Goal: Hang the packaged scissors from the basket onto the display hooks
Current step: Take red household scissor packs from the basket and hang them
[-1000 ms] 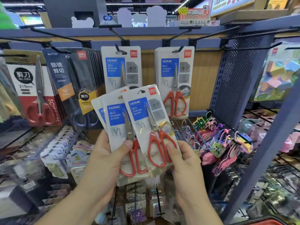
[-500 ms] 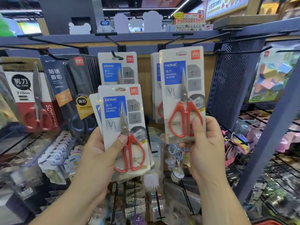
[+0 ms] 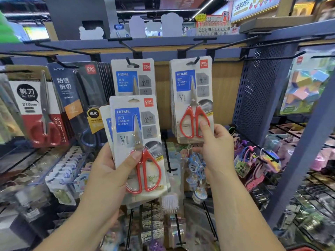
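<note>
Head view, right hook (image 3: 194,60): carried hung scissors pack (image 3: 188,98), red handles, white card.
Right hand (image 3: 215,147): pinched hung scissors pack.
Left hand (image 3: 112,171): gripped spare packs (image 3: 134,127).

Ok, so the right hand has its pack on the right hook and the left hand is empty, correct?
Not empty. In the head view the left hand grips a small stack of packaged scissors, thumb across the front one. The rest is right: the right hand pinches the pack hanging on the right hook.
</note>
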Action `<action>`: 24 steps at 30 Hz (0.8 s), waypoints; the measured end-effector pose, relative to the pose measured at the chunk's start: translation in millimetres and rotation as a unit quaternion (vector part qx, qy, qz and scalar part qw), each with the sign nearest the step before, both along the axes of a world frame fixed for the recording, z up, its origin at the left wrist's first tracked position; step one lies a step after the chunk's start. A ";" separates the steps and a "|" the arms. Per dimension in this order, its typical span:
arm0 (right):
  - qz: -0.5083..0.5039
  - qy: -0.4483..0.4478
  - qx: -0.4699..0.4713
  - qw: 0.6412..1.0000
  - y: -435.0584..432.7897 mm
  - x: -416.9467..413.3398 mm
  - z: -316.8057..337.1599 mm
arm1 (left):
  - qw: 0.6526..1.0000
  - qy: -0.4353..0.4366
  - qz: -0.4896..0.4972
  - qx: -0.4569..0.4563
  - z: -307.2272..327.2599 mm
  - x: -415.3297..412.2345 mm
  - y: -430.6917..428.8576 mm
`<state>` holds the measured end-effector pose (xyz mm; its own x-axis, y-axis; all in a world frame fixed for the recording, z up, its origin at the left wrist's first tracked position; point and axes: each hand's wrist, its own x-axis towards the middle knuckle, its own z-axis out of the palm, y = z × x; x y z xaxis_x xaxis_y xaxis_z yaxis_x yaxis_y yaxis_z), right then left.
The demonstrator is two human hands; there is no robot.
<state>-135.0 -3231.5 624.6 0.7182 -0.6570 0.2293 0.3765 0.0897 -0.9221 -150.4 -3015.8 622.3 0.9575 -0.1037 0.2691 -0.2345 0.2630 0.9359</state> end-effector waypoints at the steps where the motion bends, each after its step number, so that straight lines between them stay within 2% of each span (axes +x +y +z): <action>1: -0.009 0.003 0.000 1.000 -0.7 2.1 -1.8 | 1.000 0.000 0.000 0.000 -0.1 0.1 0.5; 5: -0.036 0.025 0.026 0.999 -2.8 0.7 -16.8 | 1.000 0.015 0.002 -0.005 -1.4 0.5 4.7; 8: -0.067 0.046 0.012 0.997 10.0 -15.2 -28.5 | 1.000 0.024 0.005 -0.014 -3.5 0.7 5.4; 10: -0.006 0.036 -0.023 0.999 28.2 -32.6 -29.3 | 1.000 0.027 0.009 -0.013 -4.5 0.1 2.8; 13: 0.157 0.047 -0.106 0.981 58.3 -53.5 -30.1 | 1.000 0.021 0.006 -0.007 -5.2 -1.1 -3.0; 15: 0.197 0.052 -0.138 0.969 72.0 -57.0 -34.8 | 1.000 0.017 0.010 -0.004 -6.0 -1.3 -6.2; 19: 0.204 -0.002 -0.062 0.977 78.0 -56.4 -38.1 | 0.998 0.032 -0.028 -0.049 -7.3 -5.0 -9.6; 24: 0.186 -0.054 0.043 0.980 76.1 -55.4 -35.5 | 0.980 0.121 -0.111 -0.113 -10.3 -11.6 -14.0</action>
<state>-190.5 -3155.3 589.1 0.8867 -0.3744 0.2712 0.3969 0.3157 -0.8618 -162.1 -3029.8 612.0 0.9569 -0.2800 0.0766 0.0736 0.4891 0.8691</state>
